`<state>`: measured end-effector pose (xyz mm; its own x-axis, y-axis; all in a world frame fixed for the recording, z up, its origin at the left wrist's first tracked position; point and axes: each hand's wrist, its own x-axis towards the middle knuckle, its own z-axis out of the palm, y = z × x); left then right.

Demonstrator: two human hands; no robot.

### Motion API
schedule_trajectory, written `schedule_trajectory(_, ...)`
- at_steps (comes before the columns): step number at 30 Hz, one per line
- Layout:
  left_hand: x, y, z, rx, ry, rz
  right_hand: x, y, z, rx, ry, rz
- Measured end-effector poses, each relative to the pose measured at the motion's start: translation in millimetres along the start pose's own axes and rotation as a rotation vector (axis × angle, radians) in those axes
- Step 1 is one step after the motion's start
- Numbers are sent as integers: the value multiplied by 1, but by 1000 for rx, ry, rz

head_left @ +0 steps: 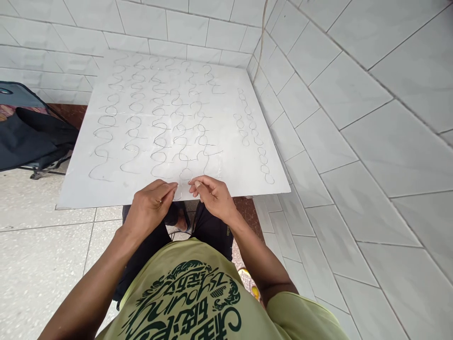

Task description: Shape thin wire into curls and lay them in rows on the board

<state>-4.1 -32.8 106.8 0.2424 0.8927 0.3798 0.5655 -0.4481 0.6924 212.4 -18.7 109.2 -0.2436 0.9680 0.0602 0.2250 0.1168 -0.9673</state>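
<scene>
In the head view, my left hand point(152, 200) is closed in a pinch at the near edge of the white board. Between its thumb and fingers is a thin bent wire point(186, 170), curving up in a loop over the board. My right hand point(214, 197) has its fingers curled together, with thumb and fingertips at the other end of that loop. Just beyond both hands, many S-shaped and looped wires point(161, 141) lie in columns on the white board point(226, 174). The wire's exact ends are partly hidden by my fingers.
Chains of small wire rings point(262, 156) lie along the board's right side. A tiled wall point(318, 118) borders the right, and another tiled wall point(187, 26) the back. On the left stands a folding chair point(21, 92) with dark cloth point(31, 134) on it.
</scene>
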Motion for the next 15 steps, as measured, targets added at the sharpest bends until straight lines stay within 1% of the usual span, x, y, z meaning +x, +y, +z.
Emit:
schedule_trajectory(2, 0, 2, 2, 145, 7, 36, -4, -7, 0, -92, 14, -50)
schedule_trajectory(5, -1, 5, 7, 302, 24, 59, -6, -13, 4, -337, 20, -144)
schedule_trajectory(7, -2, 8, 12, 339, 30, 58, -5, -12, 10, -516, 25, -202)
schedule_trajectory(9, -3, 11, 16, 344, 40, 46, -3, -8, 17, -643, 38, -237)
schedule_trajectory(12, -5, 13, 22, 313, 72, 4, -1, -1, 26, -709, 58, -258)
schedule_trajectory(15, -6, 12, 26, 261, 127, -46, 0, 5, 31, -687, 84, -226)
